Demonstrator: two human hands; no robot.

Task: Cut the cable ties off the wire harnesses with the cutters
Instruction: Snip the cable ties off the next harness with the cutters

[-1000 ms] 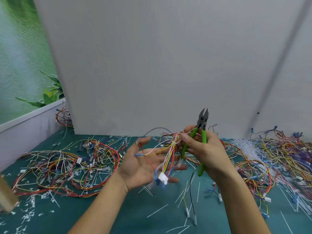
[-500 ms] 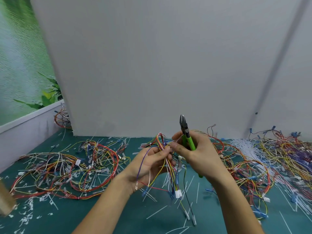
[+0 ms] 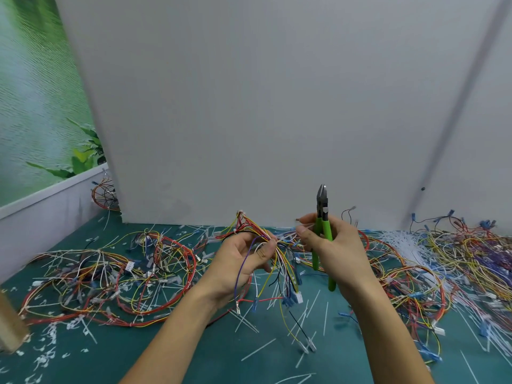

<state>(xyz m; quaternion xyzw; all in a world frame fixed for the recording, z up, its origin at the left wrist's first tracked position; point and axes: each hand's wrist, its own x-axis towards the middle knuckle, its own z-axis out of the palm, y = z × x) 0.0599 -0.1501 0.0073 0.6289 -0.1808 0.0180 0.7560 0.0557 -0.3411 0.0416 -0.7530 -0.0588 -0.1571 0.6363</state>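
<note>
My left hand [image 3: 240,266] grips a wire harness [image 3: 273,259] of red, yellow, purple and white wires above the green mat; its loose ends with white and blue connectors hang below. A small white cable tie [image 3: 235,231] sits on the red-yellow loop rising above that hand. My right hand [image 3: 336,252] holds the green-handled cutters [image 3: 322,217] upright, jaws closed and pointing up, just right of the harness. Its thumb and forefinger also pinch thin white strands beside the harness.
A pile of harnesses [image 3: 105,278] lies on the mat [image 3: 194,353] at left, another pile [image 3: 448,261] at right with white cut ties [image 3: 401,242]. Cut tie scraps litter the mat. A grey board [image 3: 263,106] stands right behind. A wooden post [image 3: 9,325] is at lower left.
My left hand closed from an open palm into a grip on the harness and raised it. The cutters swung left, then back upright to the right, away from the harness.
</note>
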